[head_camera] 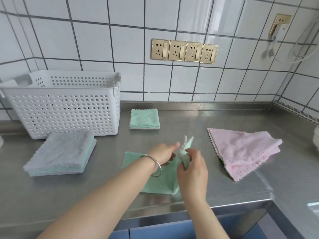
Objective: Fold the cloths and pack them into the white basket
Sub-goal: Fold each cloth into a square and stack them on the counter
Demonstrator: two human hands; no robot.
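- A green cloth (155, 180) is spread on the steel counter (224, 118); one corner is lifted and pinched by the right hand (193, 169).
- The left hand (163, 152), bracelet (156, 167) at its wrist, is laid on the same cloth; whether its fingers grasp the cloth cannot be told.
- A white basket (65, 104) is seen rear left, with a folded grey-green stack (60, 154) in front of it.
- A folded green cloth (144, 119) is just right of the basket; a pink cloth (241, 152) is unfolded at right.

Steel countertop (198, 121): bare strip along the back wall between the folded green cloth (144, 119) and the pink cloth (241, 152). Left side occupied by the white basket (63, 107), with a grey cloth stack (60, 154) just before it.
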